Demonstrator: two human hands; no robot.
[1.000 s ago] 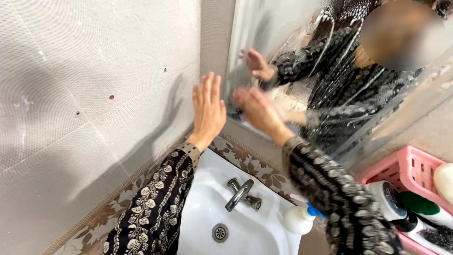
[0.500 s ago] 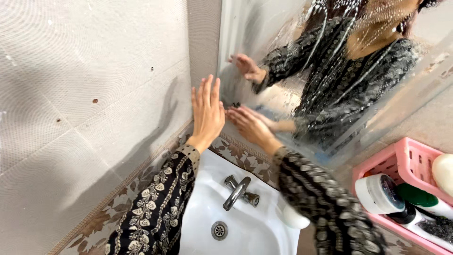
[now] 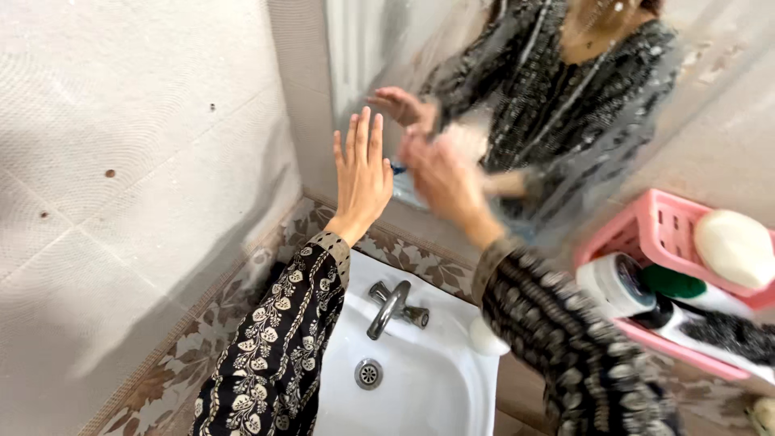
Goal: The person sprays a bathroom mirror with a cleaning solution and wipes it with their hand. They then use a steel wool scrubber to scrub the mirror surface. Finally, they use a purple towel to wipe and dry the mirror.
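left hand [image 3: 362, 179] flat, fingers spread (on wall) | right hand [image 3: 440, 178] blurred, grip unclear, at mirror [image 3: 363, 48]

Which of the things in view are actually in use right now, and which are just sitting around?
In use:
- mirror, streaked, being wiped
- right hand, blurred, against the glass
- left hand, open, fingers spread, flat by the mirror edge

Lying about:
- white sink and tap
- pink basket with bottles
- white soap bar
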